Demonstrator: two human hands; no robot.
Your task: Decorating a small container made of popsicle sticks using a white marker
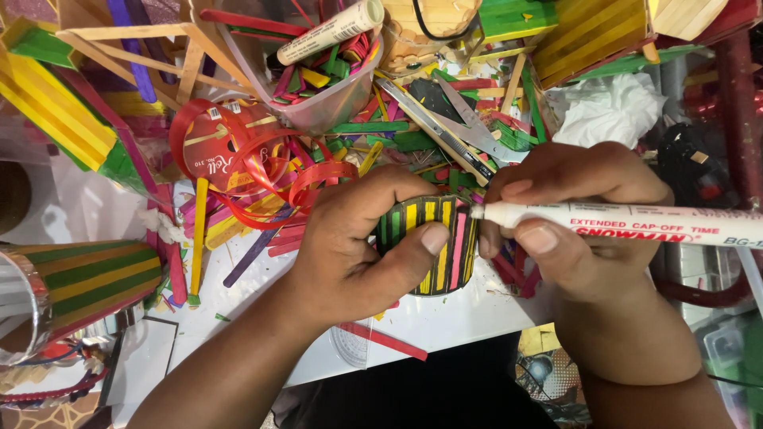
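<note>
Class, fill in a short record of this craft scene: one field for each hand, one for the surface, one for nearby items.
Left hand: grips a striped craft-stick piece
Right hand: holds a white marker, tip at the piece's edge
Surface: white table
Nearby: red ribbon, scissors, tub of coloured sticks, crumpled tissue

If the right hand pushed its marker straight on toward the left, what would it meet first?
The right hand holds a white marker whose tip already meets the striped stick piece in the left hand, so probably that.
</note>
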